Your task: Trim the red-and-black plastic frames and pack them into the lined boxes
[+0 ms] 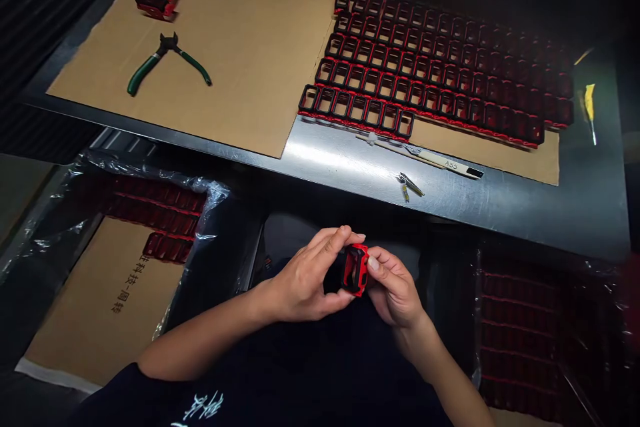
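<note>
Between my two hands, in front of my body and below the table edge, is a small red and black rectangular plastic frame (355, 270) with an open middle. My left hand (313, 275) grips it at the top and bottom, between fingers and thumb. On the other side, my right hand (395, 283) pinches its right edge with the thumb and index finger. Similar red and black frames (373, 81) stand in several rows on the table beyond my hands.
Green-handled cutting pliers (169, 60) lie on a cardboard sheet (240, 73). Nearer the table's front edge are nail clippers (411, 185) and a white pen-like tool marked A55 (445, 163). A yellow-handled tool (590, 107) lies right. Plastic-lined boxes with frames (167, 247) flank me.
</note>
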The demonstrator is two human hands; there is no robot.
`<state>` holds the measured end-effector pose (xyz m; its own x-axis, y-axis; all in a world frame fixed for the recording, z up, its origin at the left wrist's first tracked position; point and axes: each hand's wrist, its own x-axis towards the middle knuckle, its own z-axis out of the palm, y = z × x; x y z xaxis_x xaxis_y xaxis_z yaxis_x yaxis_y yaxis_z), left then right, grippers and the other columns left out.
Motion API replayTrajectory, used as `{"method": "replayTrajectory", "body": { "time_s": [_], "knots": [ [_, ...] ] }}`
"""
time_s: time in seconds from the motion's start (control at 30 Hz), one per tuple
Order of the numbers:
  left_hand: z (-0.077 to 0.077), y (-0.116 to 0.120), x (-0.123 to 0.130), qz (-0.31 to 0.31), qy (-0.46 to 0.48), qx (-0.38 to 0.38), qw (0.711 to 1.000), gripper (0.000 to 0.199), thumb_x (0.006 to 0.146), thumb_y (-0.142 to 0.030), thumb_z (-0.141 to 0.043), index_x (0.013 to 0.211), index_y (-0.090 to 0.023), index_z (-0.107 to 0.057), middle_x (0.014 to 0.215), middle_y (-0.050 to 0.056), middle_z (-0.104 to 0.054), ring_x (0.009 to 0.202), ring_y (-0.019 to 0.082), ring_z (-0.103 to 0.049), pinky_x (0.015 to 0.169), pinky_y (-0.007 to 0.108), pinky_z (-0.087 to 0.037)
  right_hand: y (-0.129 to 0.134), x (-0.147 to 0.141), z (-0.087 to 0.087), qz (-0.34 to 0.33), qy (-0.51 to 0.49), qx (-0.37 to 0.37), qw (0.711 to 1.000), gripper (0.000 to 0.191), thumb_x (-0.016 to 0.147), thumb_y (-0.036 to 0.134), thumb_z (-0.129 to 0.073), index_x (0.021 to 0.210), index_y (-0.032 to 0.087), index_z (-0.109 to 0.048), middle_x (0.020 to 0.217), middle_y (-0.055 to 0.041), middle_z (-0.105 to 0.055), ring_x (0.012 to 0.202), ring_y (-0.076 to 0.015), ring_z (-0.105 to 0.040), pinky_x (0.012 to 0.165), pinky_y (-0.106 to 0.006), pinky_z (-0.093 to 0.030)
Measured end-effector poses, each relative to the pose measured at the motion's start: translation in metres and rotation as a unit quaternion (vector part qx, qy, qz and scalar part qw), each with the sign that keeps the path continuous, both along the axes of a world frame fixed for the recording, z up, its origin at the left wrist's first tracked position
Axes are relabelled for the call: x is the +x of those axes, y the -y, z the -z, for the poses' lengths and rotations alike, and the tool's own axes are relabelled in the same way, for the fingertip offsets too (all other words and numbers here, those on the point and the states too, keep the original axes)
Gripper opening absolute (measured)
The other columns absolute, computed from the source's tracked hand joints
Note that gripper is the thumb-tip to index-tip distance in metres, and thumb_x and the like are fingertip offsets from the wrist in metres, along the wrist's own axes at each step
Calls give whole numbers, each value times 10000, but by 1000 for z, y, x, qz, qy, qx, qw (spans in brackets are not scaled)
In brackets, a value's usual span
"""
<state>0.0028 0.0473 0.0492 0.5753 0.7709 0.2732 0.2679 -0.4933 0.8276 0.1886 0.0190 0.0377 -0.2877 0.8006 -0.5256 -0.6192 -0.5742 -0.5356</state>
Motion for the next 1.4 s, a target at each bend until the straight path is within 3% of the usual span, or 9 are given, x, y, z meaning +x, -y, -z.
{"method": "replayTrajectory", "body": {
  "time_s": [0.13,0.27,0.53,0.73,0.97,1.23,1.33,1.4],
  "knots": [
    [-4,-1,2,-15,32,-49,998,1065,806,-234,-746,1629,-170,-74,1361,211,-619,1241,303,-616,1071,521,-523,2,-3,11,-21,-89,-59,994,306,739,438,-882,819,183,-735,621,18,-675,513,-100,-573,520,-208,-510],
    [-8,-3,6,-28,40,-31,998,1089,769,-221,-737,1628,-169,-69,1310,193,-643,1167,294,-660,1021,493,-553,5,-7,22,-27,-128,-59,990,328,746,459,-875,848,195,-710,603,37,-651,535,-102,-590,555,-209,-535],
    [-12,-11,1,-2,6,56,998,1084,806,-224,-736,1625,-130,-31,1282,225,-663,1170,322,-655,995,543,-556,7,-2,24,-39,-84,-26,995,370,763,489,-838,937,200,-686,740,-8,-706,608,-149,-639,556,-257,-553],
    [-9,-13,-5,26,1,50,998,1120,808,-240,-748,1627,-156,11,1312,225,-660,1181,323,-650,973,565,-561,6,0,20,-67,-109,0,992,359,718,418,-896,907,193,-689,749,11,-700,606,-116,-648,573,-217,-550],
    [-2,-14,-8,47,19,29,998,1129,804,-212,-730,1626,-149,42,1369,233,-637,1267,332,-606,996,562,-555,4,2,15,-82,-57,29,995,369,694,412,-917,908,200,-702,726,2,-719,618,-137,-661,599,-250,-560],
    [12,-4,-12,36,20,-60,997,1151,789,-247,-771,1631,-217,12,1446,210,-581,1358,347,-539,1097,602,-476,0,4,6,-58,40,61,996,298,646,372,-939,806,207,-749,659,12,-722,548,-116,-616,550,-228,-525],
    [14,-1,-14,18,21,-133,991,1057,797,-267,-785,1625,-259,-128,1450,179,-581,1343,327,-553,1114,586,-470,0,6,2,-39,108,86,990,253,679,387,-916,811,226,-773,673,10,-731,546,-122,-622,549,-238,-537],
    [17,1,-15,14,46,-225,973,941,815,-301,-783,1595,-261,-257,1423,167,-599,1280,301,-606,1042,528,-544,-1,7,-3,-33,196,144,970,177,731,347,-885,837,243,-790,730,-5,-754,623,-152,-671,611,-272,-568]
  ]
}}
